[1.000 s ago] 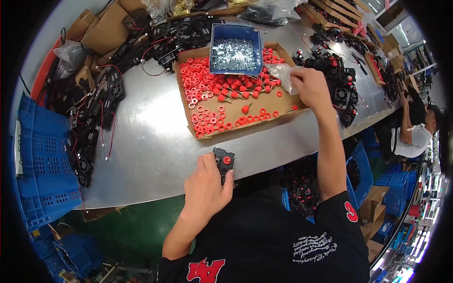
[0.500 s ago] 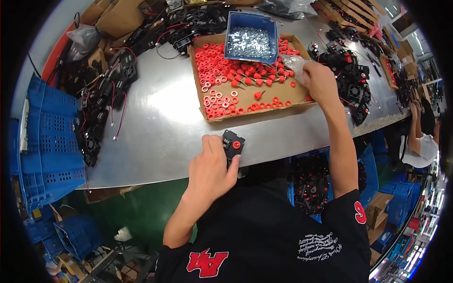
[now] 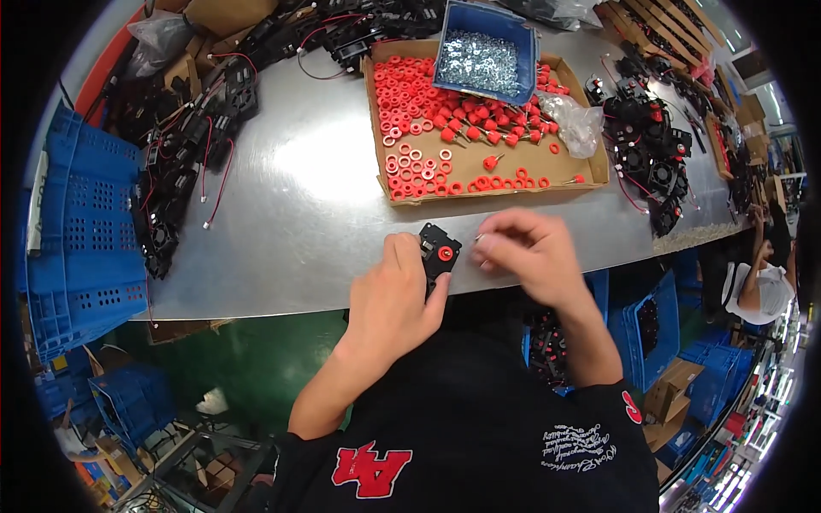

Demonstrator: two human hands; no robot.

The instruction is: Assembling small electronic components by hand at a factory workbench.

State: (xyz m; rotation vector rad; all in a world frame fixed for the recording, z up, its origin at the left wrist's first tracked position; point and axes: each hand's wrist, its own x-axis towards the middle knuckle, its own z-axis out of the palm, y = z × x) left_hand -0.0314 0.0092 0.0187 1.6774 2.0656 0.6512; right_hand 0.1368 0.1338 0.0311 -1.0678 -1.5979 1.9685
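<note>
My left hand point(image 3: 393, 291) grips a small black plastic part point(image 3: 434, 241) over the metal bench, near its front edge. A red ring point(image 3: 445, 253) sits on that part's upper face. Just to the right, my right hand point(image 3: 532, 254) has thumb and forefinger pinched together around something tiny that I cannot make out. Behind both hands lies a shallow cardboard tray point(image 3: 479, 202) holding red rings point(image 3: 414, 164) and red knobs with metal stems point(image 3: 491, 162). A clear plastic bag point(image 3: 579, 128) lies in the tray's right side.
A blue bin point(image 3: 483, 92) of small metal pieces rests on the tray's back. Black fan assemblies with wires line the bench on the left point(image 3: 162, 227) and right point(image 3: 654, 162). A blue perforated crate point(image 3: 94, 231) stands at the left edge. Another person point(image 3: 759, 286) is at far right.
My right hand has left the plastic bag in the tray and come back toward the black part, pinching something tiny. My left hand still holds the part, slightly further right in view.
</note>
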